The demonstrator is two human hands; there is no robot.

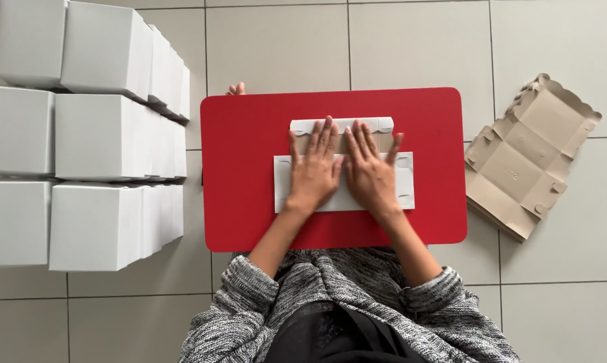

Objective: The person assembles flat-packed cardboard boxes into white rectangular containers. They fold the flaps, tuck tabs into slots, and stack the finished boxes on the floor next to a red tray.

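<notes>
Hands flat, fingers spread: left hand (313,171) and right hand (369,171) side by side, pressing flat white cardboard box blank (342,165) on red rectangular worktop (249,202).

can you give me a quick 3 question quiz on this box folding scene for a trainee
1. True or false: both hands press flat on the white carton blank.
2. Where is the stack of unfolded blanks? A) left of the red board B) right of it C) on it
3. What stands on the floor to the left of the red board?

Key: 1 true: left hand, right hand. 2 B. 3 assembled white boxes.
</notes>
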